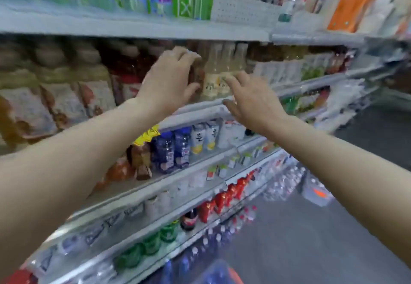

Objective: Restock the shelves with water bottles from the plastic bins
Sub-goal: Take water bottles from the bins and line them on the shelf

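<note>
- The left hand [171, 79] reaches to the second shelf from the top and curls its fingers and thumb round a brown-labelled bottle [196, 72] that stands at the front edge of that grey metal shelf [200, 108]; the bottle is mostly hidden behind the hand and blurred.
- The right hand [251, 101] is spread, fingers straight and apart, holding nothing; its fingertips are at the lower part of the pale yellow clear-plastic bottles [213, 77], but the blur does not let one tell whether they touch.
- Three of these pale yellow bottles show side by side, just right of the brown one, all upright.
- On the shelf below, two dark blue bottles [173, 148] stand side by side near its front edge, with two white-labelled bottles with yellow marks [203, 138] just to their right.
- Lower still, a row of red-labelled bottles [224, 197] and about four green bottles [151, 243] line the front edges; the red count is too blurred to give.
- Clear water bottles with white caps [287, 181] stand packed at floor level by the far end of the shelving, too many and too blurred to count.
- A clear plastic bin with an orange patch [318, 192] sits on the grey floor beside them.
</note>
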`<state>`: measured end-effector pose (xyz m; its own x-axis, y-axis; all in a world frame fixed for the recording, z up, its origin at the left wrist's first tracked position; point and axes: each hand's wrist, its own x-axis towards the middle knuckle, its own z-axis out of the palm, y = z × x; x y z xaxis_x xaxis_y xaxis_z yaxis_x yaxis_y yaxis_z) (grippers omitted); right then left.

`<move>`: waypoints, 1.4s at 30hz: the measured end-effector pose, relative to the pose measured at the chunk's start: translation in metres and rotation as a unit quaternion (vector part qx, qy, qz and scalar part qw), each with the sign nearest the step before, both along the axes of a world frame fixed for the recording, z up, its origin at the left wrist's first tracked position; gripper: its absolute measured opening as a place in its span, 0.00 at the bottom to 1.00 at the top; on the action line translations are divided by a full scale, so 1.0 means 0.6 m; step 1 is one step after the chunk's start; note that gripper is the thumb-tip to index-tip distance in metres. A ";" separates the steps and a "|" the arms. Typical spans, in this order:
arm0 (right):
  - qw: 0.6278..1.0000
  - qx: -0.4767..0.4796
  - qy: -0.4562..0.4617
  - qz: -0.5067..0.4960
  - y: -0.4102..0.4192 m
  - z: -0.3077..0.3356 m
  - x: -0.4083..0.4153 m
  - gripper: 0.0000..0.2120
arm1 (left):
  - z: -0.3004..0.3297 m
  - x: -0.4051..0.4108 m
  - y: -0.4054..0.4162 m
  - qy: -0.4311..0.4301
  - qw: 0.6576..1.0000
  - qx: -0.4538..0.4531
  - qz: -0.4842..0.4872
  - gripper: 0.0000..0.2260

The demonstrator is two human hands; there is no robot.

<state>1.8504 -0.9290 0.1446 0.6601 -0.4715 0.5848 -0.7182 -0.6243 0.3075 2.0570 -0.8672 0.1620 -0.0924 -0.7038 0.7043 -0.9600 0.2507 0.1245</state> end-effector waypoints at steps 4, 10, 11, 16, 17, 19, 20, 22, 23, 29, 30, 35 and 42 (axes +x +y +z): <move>0.994 0.088 0.015 -0.060 0.027 -0.144 -0.122 0.24 | -0.139 -0.092 -0.022 0.010 0.993 0.099 -0.057 0.22; 0.959 0.231 -0.037 -0.157 0.115 -0.391 -0.224 0.23 | -0.414 -0.189 -0.016 0.031 0.951 0.272 -0.144 0.23; 0.950 0.255 -0.043 -0.175 0.132 -0.431 -0.230 0.22 | -0.461 -0.195 -0.009 0.027 0.942 0.296 -0.157 0.23; 0.896 0.358 -0.097 -0.243 0.198 -0.633 -0.219 0.23 | -0.683 -0.192 0.031 0.001 0.896 0.397 -0.200 0.23; 0.884 0.375 -0.108 -0.257 0.211 -0.676 -0.212 0.23 | -0.727 -0.184 0.042 -0.004 0.887 0.412 -0.207 0.23; 0.857 0.410 -0.131 -0.283 0.233 -0.762 -0.197 0.22 | -0.815 -0.163 0.058 -0.008 0.870 0.443 -0.216 0.23; 0.843 0.427 -0.137 -0.296 0.245 -0.805 -0.188 0.22 | -0.859 -0.151 0.067 -0.009 0.862 0.459 -0.215 0.23; 0.816 0.460 -0.143 -0.320 0.269 -0.892 -0.171 0.22 | -0.948 -0.127 0.084 -0.016 0.841 0.498 -0.212 0.23; 0.799 0.479 -0.145 -0.332 0.281 -0.937 -0.163 0.22 | -0.995 -0.115 0.091 -0.022 0.831 0.515 -0.209 0.24; 0.687 0.602 -0.146 -0.380 0.352 -1.194 -0.118 0.26 | -1.251 -0.076 0.158 -0.052 0.787 0.578 -0.207 0.24; 0.670 0.623 -0.142 -0.380 0.365 -1.242 -0.111 0.27 | -1.299 -0.076 0.175 -0.051 0.780 0.587 -0.211 0.24; 0.603 0.695 -0.110 -0.376 0.410 -1.458 -0.085 0.31 | -1.504 -0.090 0.243 -0.071 0.743 0.616 -0.252 0.24; 0.586 0.720 -0.091 -0.361 0.446 -1.635 -0.072 0.32 | -1.660 -0.102 0.302 -0.145 0.730 0.594 -0.304 0.23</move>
